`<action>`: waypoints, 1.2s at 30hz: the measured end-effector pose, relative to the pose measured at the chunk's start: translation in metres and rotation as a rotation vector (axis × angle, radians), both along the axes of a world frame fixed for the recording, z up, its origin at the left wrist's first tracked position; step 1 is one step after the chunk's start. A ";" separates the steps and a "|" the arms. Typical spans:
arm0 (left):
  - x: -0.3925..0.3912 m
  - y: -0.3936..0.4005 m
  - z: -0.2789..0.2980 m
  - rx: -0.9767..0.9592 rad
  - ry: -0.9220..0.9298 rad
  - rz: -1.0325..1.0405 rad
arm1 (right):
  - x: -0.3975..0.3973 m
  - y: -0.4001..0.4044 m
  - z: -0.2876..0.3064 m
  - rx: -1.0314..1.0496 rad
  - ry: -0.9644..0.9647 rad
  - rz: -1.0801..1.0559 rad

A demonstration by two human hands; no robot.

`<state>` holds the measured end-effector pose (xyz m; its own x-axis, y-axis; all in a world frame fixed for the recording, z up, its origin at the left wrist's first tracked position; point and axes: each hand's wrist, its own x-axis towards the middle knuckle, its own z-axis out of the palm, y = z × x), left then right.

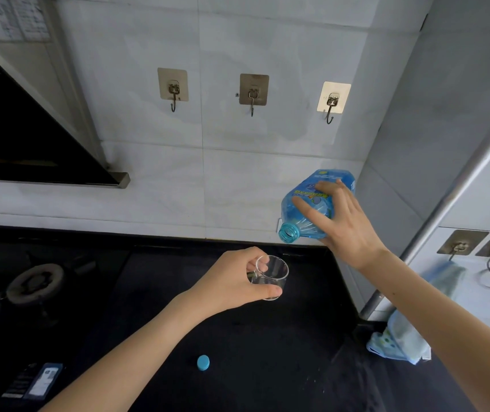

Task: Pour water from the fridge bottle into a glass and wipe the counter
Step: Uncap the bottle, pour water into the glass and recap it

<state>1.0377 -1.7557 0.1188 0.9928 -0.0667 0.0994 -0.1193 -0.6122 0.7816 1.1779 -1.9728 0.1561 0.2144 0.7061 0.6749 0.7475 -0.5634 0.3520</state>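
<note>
A: Where's the bottle (312,209)?

B: Up at the far right, tipped over with its open blue mouth pointing down and left. The right hand (341,224) holds it, fingers spread and curled round its body.

A: And the glass (270,276)?

B: In the left hand (238,281), above the dark surface (267,352), below and left of the bottle's mouth. That grip is pinching the glass, thumb on the near side, fingers round the far side.

A: Any water in it?

B: A little at the bottom, it seems; hard to tell.

A: The cap?

B: A blue cap (203,362) lies on the surface, nearer. A pale cloth (401,340) hangs at the right.
</note>
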 end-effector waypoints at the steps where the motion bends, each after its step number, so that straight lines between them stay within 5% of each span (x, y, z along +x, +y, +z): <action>1: 0.000 0.000 0.000 -0.004 0.000 0.001 | 0.001 -0.001 0.000 -0.005 -0.009 0.001; 36: -0.014 0.001 -0.008 -0.034 0.016 -0.014 | -0.004 0.009 0.016 -0.043 -0.038 0.003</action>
<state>1.0235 -1.7544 0.1113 0.9933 -0.0776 0.0860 -0.1152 -0.5837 0.8038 1.1736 -1.9636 0.1723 0.1872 0.7353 0.6514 0.7348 -0.5449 0.4039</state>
